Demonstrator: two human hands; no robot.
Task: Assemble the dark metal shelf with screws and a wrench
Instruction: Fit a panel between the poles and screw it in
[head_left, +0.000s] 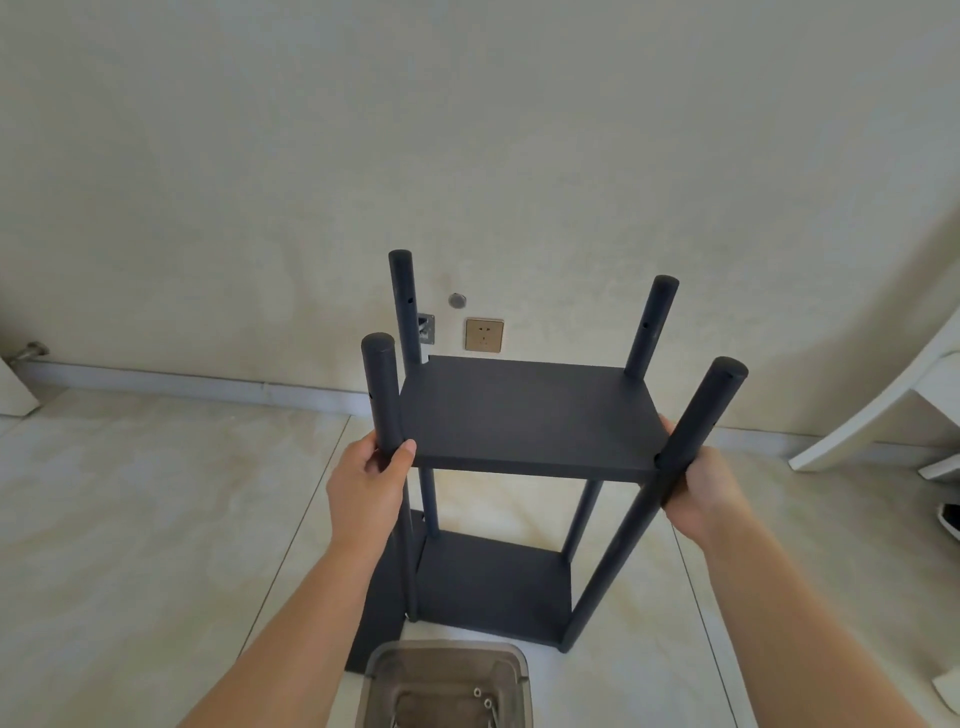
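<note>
Dark metal shelf (530, 415) upright, left hand (366, 488) grip around front-left post, right hand (698, 493) grip around front-right post

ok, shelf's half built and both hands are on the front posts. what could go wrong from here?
1. The small silver screws lie loose in the translucent plastic tray right below the dark metal shelf; a shift could knock them.
2. A spare dark flat panel lies beside the base, a trip risk.
</note>
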